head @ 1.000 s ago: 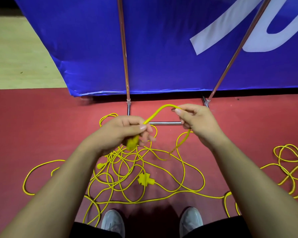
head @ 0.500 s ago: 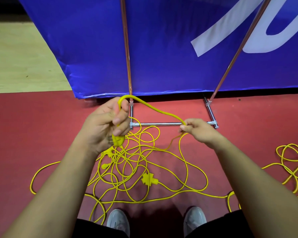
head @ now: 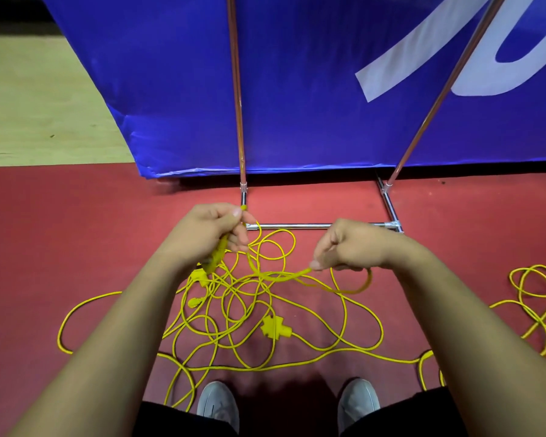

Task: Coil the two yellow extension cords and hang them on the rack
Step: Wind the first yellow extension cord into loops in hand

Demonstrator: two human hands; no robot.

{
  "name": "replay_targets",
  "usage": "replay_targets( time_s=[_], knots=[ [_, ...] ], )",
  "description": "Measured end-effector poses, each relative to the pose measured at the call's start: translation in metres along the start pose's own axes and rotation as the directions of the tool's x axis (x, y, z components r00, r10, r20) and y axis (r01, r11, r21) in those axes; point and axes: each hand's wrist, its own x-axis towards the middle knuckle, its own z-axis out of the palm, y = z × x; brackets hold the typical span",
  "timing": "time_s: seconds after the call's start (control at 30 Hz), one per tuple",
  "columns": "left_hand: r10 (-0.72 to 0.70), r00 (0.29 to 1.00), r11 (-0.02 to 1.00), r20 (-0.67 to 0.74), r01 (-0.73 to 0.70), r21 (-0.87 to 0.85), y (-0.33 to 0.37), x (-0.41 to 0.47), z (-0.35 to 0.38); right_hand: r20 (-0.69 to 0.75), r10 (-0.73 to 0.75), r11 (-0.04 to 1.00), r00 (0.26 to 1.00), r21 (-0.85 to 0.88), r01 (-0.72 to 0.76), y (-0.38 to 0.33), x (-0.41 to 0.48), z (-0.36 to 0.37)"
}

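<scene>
Over the red floor [head: 76,231], left hand [head: 207,234] grips and right hand [head: 347,247] pinches one yellow cord [head: 284,275].

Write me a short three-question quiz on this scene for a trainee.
1. True or false: the left hand holds nothing.
2. Where does most of the yellow cord lie? A. on the red floor; B. wound in a neat coil; C. on a table.
3. Fill in: the banner behind the rack is ___.
Key: 1 false, it grips the cord's end; 2 A; 3 blue.
</scene>
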Motion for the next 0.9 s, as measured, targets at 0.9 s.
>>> replay_targets(
  time_s=[0.9],
  knots=[
    [-0.07,0.945,0.949,0.321,0.162,-0.27,0.007,-0.011,0.031,-0.332,-0.337,0.938,0.881,-0.039,0.344,-0.039,-0.003,0.016]
  ],
)
